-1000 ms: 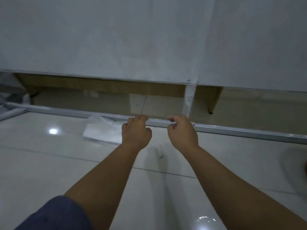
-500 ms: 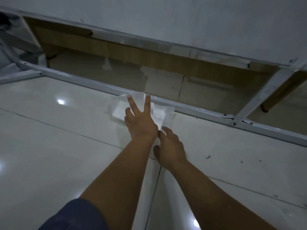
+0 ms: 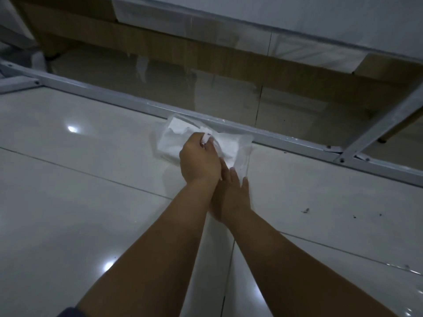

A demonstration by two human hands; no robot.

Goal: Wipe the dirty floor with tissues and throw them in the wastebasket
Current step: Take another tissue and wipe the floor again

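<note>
A clear plastic pack of white tissues point(image 3: 231, 146) lies on the glossy tiled floor, against a white metal floor rail. My left hand point(image 3: 198, 162) rests on top of the pack, its fingers pinched on a tissue point(image 3: 206, 138) at the opening. My right hand point(image 3: 231, 193) lies flat with fingers apart on the pack's near right corner, partly under my left wrist. Dark specks of dirt point(image 3: 305, 210) dot the tile to the right. No wastebasket is in view.
The white metal rail point(image 3: 128, 98) runs diagonally across the floor, with an upright strut point(image 3: 375, 131) at right. Behind it are a white panel point(image 3: 297, 12) and wooden board point(image 3: 160, 46) above shaded floor. Glossy tile point(image 3: 68, 202) spreads left and near.
The view has dropped and come closer to the tissue pack. My left hand went from spread fingers to pinching a tissue. My right hand slid forward onto the pack's corner.
</note>
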